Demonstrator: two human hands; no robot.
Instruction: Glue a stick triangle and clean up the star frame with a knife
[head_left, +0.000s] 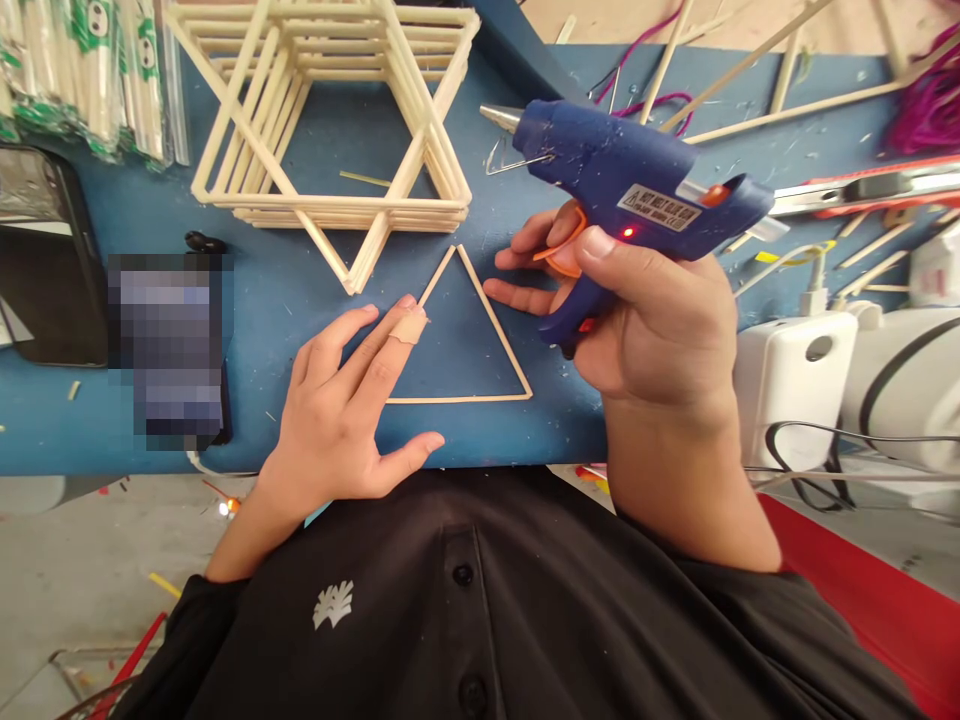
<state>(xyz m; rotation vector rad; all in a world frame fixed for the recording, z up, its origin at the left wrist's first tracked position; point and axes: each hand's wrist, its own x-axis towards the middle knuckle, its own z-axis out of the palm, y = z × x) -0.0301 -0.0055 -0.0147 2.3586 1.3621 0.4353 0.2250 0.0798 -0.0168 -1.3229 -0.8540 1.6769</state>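
Observation:
A blue hot glue gun (600,165) with an orange trigger is gripped in my right hand (652,310). Its metal nozzle points left, and a red light glows on its side. My left hand (352,400) lies with fingers spread over the left side of a thin wooden stick triangle (495,325), a bandage round one finger. That hand hides the triangle's lower left corner. Just beyond it stands a star-shaped frame of stacked wooden sticks (352,215), one point directed toward me.
Wrapped chopsticks (97,80) lie at the far left, above a dark phone (49,260) and a blurred-out device (172,350). At right are a utility knife (862,188), a white power bank (795,370), cables, loose sticks and purple cord (926,105). The blue table's (300,465) edge runs near my body.

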